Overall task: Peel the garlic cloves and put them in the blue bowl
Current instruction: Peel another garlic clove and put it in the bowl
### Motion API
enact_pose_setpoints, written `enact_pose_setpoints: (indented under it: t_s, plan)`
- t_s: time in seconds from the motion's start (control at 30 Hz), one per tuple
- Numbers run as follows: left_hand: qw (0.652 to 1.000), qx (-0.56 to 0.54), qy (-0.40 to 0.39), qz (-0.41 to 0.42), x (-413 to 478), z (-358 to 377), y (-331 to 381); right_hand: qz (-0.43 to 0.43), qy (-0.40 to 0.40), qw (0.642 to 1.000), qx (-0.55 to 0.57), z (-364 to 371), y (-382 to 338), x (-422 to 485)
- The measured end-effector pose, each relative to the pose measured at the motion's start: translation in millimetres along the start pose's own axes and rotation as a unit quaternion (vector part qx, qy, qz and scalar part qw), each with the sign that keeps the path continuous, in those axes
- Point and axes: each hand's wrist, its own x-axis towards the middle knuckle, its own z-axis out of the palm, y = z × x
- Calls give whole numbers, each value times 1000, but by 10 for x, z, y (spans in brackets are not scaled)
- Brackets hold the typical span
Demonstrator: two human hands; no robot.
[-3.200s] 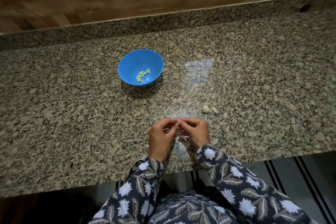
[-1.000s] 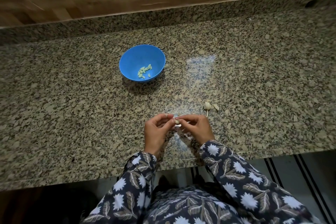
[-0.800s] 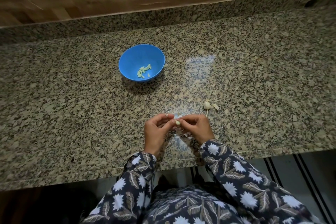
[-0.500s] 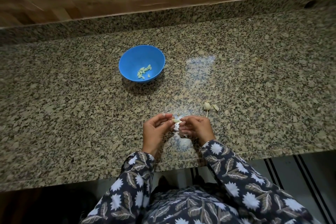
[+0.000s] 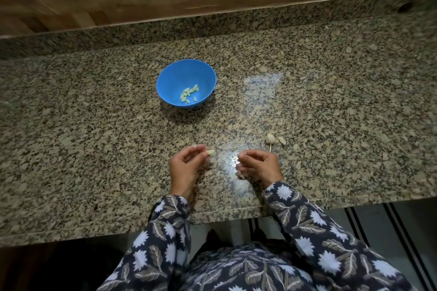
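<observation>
I see several cloves (image 5: 189, 95) in the blue bowl (image 5: 173, 73). My left hand (image 5: 185, 170) pinches a peeled clove (image 5: 210, 152). My right hand (image 5: 259, 165) is curled, and I cannot tell around what. Some garlic (image 5: 270, 138) remains.

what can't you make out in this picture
Head view only:
- right hand: its curled fingers hide whether it holds anything.
- clove pinched by the left hand: too small to tell if fully peeled.
- cloves in the blue bowl: too small to count.
- garlic piece on the counter: too small to tell what is left on it.

The bowl (image 5: 170, 78) is blue, counter (image 5: 331, 101) speckled tan-black, sleeves (image 5: 307, 216) perhaps navy, white-flowered.
</observation>
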Motion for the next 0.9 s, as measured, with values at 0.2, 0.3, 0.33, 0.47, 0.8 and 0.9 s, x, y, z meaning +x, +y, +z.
enact_pose_setpoints:
  t_s: [0.2, 0.3, 0.33, 0.47, 0.8, 0.9]
  plan:
    - [984, 109, 135, 41, 318, -460, 27, 2, 22, 999, 44, -61, 50, 20]
    - [966, 149, 203, 50, 396, -589, -16, 2, 42, 998, 48, -60, 47, 23]
    - [958, 173, 224, 52, 406, -640, -35, 5, 51, 997, 49, -72, 47, 26]
    - [891, 365, 202, 179, 254, -675, -144, 3, 91, 993, 70, -154, 57, 34]
    - [807, 557, -109, 163, 255, 253, -382, -7, 171, 978, 120, -418, 57, -64]
    - [770, 553, -227, 225, 338, 553, -272, -6, 188, 973, 137, -510, 67, -93]
